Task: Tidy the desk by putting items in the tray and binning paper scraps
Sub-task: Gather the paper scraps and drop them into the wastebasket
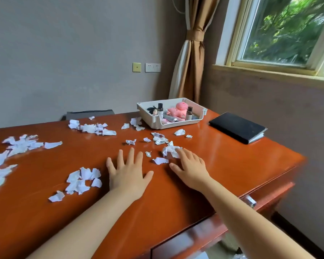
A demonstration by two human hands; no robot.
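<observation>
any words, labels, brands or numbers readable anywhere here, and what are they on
Nothing here can be read.
Dark bottle in the tray: pale label, too small to read.
Second bottle: pale label, too small to read.
Paper scraps: some show faint grey marks, too blurred to read.
Black notebook: no lettering visible on its cover.
</observation>
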